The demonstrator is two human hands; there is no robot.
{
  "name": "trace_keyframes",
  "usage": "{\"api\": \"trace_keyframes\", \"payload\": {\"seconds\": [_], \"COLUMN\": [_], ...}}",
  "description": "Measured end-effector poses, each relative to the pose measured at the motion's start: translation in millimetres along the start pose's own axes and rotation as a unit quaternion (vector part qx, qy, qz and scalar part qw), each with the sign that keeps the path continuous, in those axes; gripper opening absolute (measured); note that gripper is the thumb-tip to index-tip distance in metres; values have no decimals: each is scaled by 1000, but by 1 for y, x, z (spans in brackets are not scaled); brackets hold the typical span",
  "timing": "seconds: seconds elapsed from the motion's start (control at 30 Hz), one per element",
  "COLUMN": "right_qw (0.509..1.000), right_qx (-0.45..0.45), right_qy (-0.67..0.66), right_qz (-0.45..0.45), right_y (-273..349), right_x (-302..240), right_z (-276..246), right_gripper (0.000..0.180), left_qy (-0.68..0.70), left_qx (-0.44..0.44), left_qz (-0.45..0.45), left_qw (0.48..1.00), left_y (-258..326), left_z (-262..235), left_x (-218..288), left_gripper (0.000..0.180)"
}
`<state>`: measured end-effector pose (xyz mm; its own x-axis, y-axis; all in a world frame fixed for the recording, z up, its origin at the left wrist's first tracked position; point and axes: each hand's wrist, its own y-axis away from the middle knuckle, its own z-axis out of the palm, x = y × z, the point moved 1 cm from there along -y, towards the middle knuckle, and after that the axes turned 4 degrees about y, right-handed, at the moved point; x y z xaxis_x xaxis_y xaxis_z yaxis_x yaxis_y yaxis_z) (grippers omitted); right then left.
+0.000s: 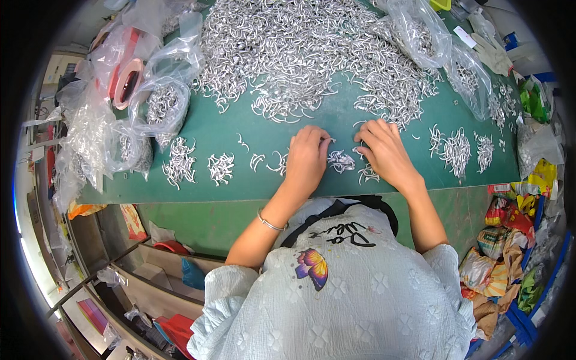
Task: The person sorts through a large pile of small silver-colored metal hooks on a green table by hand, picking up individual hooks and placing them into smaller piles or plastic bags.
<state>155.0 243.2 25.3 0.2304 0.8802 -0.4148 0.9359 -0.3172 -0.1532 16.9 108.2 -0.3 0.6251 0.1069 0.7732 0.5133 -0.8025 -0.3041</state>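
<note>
Hooks (pixel 341 161), small curved pieces of silver metal, lie in a little cluster on the green tabletop (pixel 240 129), between the two hands. The left hand (pixel 306 159) rests palm down just left of this cluster; its fingers are curled and their tips touch the hooks, but I cannot tell if it grips any. The right hand (pixel 384 153) lies palm down on the other side, fingers bent, the tips near the cluster and over another small bunch (pixel 367 174) beside the wrist. A thin bracelet (pixel 270 223) sits on the left wrist.

Further back, a very big pile (pixel 312 54) of the same hooks covers the tabletop. Small sorted bunches (pixel 221 168) stand in a row to the left, and more bunches (pixel 457 150) lie to the right. Clear plastic bags (pixel 162 102) with hooks inside are at the left edge, next to a tape roll (pixel 127 84). More bags (pixel 465 75) are at the upper right.
</note>
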Motion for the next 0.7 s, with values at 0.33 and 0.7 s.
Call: {"api": "trace_keyframes", "payload": {"seconds": [0.33,0.7], "right_qw": [990,990], "right_qx": [63,73], "right_qy": [-121,-119], "right_qz": [37,34], "right_y": [-6,-11], "right_x": [11,18], "right_z": [7,-5], "right_gripper": [10,17], "left_qy": [125,133], "left_qx": [-20,-71], "left_qz": [-113,-119], "left_qw": [986,981], "left_y": [-2,-17], "left_z": [-3,7], "left_x": [6,4], "left_gripper": [16,18]}}
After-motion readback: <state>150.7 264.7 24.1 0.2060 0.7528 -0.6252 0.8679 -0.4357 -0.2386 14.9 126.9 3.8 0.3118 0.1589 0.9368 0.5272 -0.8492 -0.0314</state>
